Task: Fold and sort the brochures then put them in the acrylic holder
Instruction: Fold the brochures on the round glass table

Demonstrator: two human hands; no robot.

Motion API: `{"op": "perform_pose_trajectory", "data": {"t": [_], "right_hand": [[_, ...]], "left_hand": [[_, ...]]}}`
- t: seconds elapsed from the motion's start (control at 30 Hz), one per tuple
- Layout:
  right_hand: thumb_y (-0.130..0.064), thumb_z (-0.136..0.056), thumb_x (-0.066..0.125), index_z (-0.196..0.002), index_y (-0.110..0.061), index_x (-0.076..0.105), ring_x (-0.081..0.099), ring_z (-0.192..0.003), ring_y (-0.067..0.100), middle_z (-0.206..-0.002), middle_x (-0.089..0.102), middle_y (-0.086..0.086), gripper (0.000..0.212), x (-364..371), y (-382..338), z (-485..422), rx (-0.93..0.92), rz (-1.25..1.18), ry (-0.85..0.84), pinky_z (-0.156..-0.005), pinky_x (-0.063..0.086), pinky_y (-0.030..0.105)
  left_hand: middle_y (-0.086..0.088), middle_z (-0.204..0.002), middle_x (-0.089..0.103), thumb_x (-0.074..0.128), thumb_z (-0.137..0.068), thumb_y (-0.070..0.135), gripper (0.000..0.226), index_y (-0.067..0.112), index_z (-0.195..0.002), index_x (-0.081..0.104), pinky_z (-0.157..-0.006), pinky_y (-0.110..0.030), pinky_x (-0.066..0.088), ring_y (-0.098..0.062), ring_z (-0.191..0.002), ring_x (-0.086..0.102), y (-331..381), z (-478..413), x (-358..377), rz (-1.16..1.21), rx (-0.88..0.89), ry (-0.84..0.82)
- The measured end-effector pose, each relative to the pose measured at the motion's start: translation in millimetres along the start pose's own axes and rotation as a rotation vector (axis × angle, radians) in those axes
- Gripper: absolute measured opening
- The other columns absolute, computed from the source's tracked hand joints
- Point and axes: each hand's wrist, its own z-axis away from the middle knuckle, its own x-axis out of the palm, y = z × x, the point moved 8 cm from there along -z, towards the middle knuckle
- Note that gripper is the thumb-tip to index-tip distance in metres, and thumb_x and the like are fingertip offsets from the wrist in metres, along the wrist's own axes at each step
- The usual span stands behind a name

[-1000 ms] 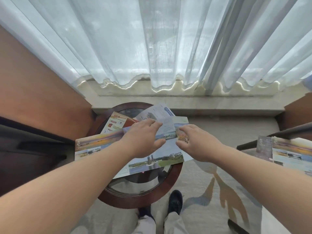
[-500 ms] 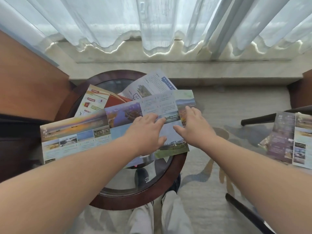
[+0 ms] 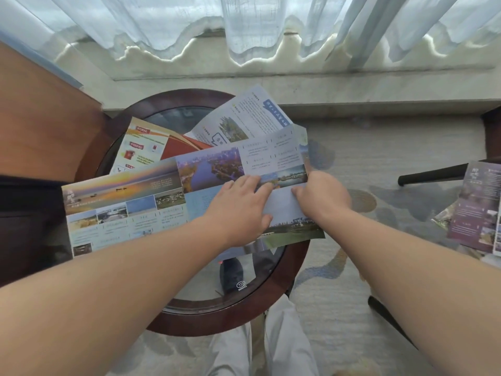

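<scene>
On the glass top of a small round table [image 3: 189,322] with a dark wooden rim, a long brochure [image 3: 122,196] lies unfolded. It runs across the table from left to right, and its left end sticks out past the rim. Its printed panels show a sunset, a river seen from above and small blocks of text.

The left hand [image 3: 238,210] lies flat on the middle of the sheet, fingers straight and pressing down. Just to its right, the right hand [image 3: 322,199] has its fingers curled at the sheet's right end and its thumb on a pale blue panel, gripping the paper there.

Two more leaflets lie partly under the far edge of the long one. A red and orange leaflet [image 3: 143,142] is at far left, and a pale blue text leaflet [image 3: 244,115] angles toward the far right.

A dark shoe [image 3: 233,275] shows through the glass, and pale trouser legs [image 3: 284,346] are at the near edge.

Sheer white curtains [image 3: 244,23] hang along the far side above a pale stone ledge [image 3: 271,85]. Patterned grey carpet [image 3: 379,147] covers the floor. A brown wooden panel [image 3: 40,118] stands at left. At right, a dark chair arm [image 3: 431,175] reaches in above a purple brochure [image 3: 474,207].
</scene>
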Motion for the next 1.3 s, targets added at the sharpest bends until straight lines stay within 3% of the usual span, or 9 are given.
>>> {"op": "perform_pose_trajectory", "data": {"t": [0.23,0.47,0.57,0.63,0.73,0.9,1.03,1.17,1.3], "right_hand": [[-0.023,-0.099,0.039,-0.094,-0.016,0.055,0.053,-0.081,0.029,-0.096,0.06,0.008,0.018,-33.7,-4.1,36.5,-0.147,-0.063,0.142,-0.065,0.037,0.034],[-0.02,-0.094,0.036,-0.124,-0.027,0.046,0.056,-0.089,0.032,-0.097,0.048,0.002,0.032,-52.6,-58.3,110.1,-0.376,-0.226,0.132,-0.064,0.035,0.036],[-0.032,-0.092,0.045,-0.105,-0.026,0.047,0.056,-0.102,0.029,-0.107,0.054,0.002,0.014,-37.2,-84.7,131.2,-0.502,-0.262,-0.009,-0.074,0.044,0.04],[-0.05,-0.087,0.046,-0.109,-0.036,0.048,0.054,-0.11,0.018,-0.117,0.056,-0.005,0.026,-25.6,-93.5,136.9,-0.55,-0.31,-0.11,-0.084,0.046,0.037],[-0.062,-0.086,0.05,-0.135,-0.033,0.048,0.053,-0.1,0.001,-0.121,0.052,-0.013,0.057,-26.7,-81.8,118.0,-0.421,-0.486,-0.091,-0.079,0.041,0.023],[-0.045,-0.089,0.066,-0.136,-0.024,0.048,0.059,-0.115,0.017,-0.125,0.058,-0.01,0.055,-3.8,-60.3,79.1,-0.066,-0.881,-0.298,-0.098,0.046,0.041],[-0.015,-0.094,0.062,-0.106,-0.013,0.069,0.07,-0.102,0.033,-0.105,0.075,0.01,0.014,9.7,-76.5,86.4,-0.024,-1.045,-0.415,-0.096,0.052,0.053],[-0.003,-0.096,0.052,-0.108,-0.012,0.065,0.069,-0.1,0.037,-0.106,0.073,0.016,0.02,-0.2,-94.1,98.7,-0.06,-1.174,-0.424,-0.09,0.055,0.054],[0.004,-0.094,0.046,-0.112,-0.012,0.062,0.067,-0.097,0.036,-0.108,0.071,0.019,0.029,-14.5,-114.1,113.4,-0.128,-1.251,-0.483,-0.084,0.057,0.049]], "left_hand": [[-0.003,-0.149,0.039,0.044,-0.098,0.05,0.058,0.021,-0.147,0.034,-0.105,-0.039,0.034,-0.023,-0.135,0.038,1.9,5.2,-29.3,0.325,-0.084,0.025],[-0.004,-0.109,0.066,0.029,-0.095,0.062,0.05,0.022,-0.107,0.058,-0.084,-0.04,0.045,-0.027,-0.104,0.059,6.3,27.9,-91.2,0.572,-0.258,0.248],[-0.011,-0.103,0.063,0.042,-0.097,0.036,0.025,0.016,-0.101,0.057,-0.073,-0.036,0.042,-0.031,-0.095,0.058,-5.3,43.1,-101.2,0.428,-0.346,0.257],[-0.016,-0.107,0.063,0.044,-0.095,0.016,0.022,0.007,-0.109,0.059,-0.071,-0.033,0.041,-0.035,-0.097,0.06,-28.0,53.3,-97.5,0.509,-0.466,0.249],[-0.01,-0.104,0.067,0.045,-0.093,0.011,0.025,0.012,-0.114,0.061,-0.067,-0.033,0.047,-0.03,-0.09,0.062,-55.4,65.9,-85.8,0.858,-0.507,0.27],[0.004,-0.097,0.069,0.049,-0.1,0.015,0.026,0.026,-0.12,0.059,-0.051,-0.019,0.051,-0.016,-0.082,0.064,-75.1,79.6,-60.7,1.246,-0.472,0.249],[-0.003,-0.109,0.07,0.05,-0.1,0.016,0.025,0.024,-0.123,0.059,-0.077,-0.039,0.059,-0.028,-0.096,0.066,-85.3,94.6,-49.2,1.338,-0.513,0.237],[0.006,-0.108,0.066,0.057,-0.093,0.03,0.025,0.03,-0.118,0.056,-0.086,-0.044,0.054,-0.017,-0.098,0.063,-97.6,112.1,-67.3,1.228,-0.542,0.432],[0.005,-0.124,0.059,0.058,-0.075,0.048,0.062,0.03,-0.133,0.045,-0.1,-0.05,0.046,-0.018,-0.114,0.056,-100.9,130.5,-75.5,1.342,-0.577,0.419]]}}
